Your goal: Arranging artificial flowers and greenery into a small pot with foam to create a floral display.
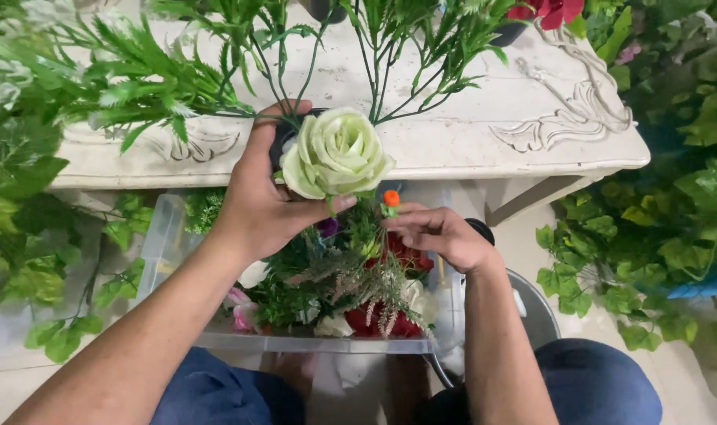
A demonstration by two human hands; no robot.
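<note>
Left hand (256, 205) wrapped round a dark pot (284, 138) at the table (469, 134) edge, thumb over the top, fingers curled under a pale green rose (336, 153) and closed on its stem just below the bloom. Rose upright, facing the camera, sitting right at the pot's mouth among green fern sprigs (162, 83) that fan out over the tabletop. Right hand (441, 236) lower and to the right, fingertips pinched together on a small orange bud (391, 198), held just beside the rose's lower edge. Below both hands, a clear plastic bin (166, 236) on the lap, filled with mixed flowers (358, 291): red, white, pink, feathery stems. Ivy (650, 236) hanging to the right of the table, more leaves (28, 205) to the left.
</note>
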